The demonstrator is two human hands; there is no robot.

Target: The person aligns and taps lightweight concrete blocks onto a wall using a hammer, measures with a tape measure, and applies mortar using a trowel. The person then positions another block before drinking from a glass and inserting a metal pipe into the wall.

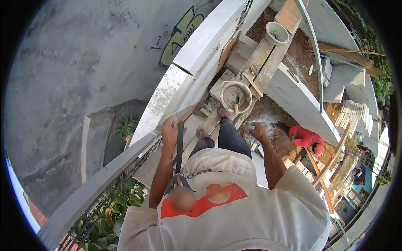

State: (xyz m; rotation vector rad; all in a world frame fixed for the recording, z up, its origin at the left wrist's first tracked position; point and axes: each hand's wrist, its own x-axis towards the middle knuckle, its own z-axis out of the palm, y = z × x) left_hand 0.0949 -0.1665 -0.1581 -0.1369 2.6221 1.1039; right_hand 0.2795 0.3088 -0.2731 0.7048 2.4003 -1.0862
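Your left hand [169, 130] at white wall [163, 98] beside dark strip [180, 144], right hand [257, 130] apart, curled, both grips unclear, bucket [222, 100] on planks [270, 62] with grey mix [230, 93], trowel [236, 109], second bucket [276, 41] with green item [274, 32], graffiti [181, 39] barely legible

Seen from above, the person's bare left hand [169, 129] is held out ahead of the white-shirted torso [234, 209], its fingers pointed forward and slightly bent; whether anything is gripped cannot be made out. The bare left forearm [162, 169] is extended almost straight forward. On the other side, the bare right hand [259, 131] is held with fingers curled inward and fingertips greyed, its grip likewise unclear. The bare right forearm [273, 163] is angled forward and inward. Between the arms, two dark-trousered legs [231, 136] are shown, the sandalled right foot [224, 113] placed farther forward than the sandalled left foot [202, 134].
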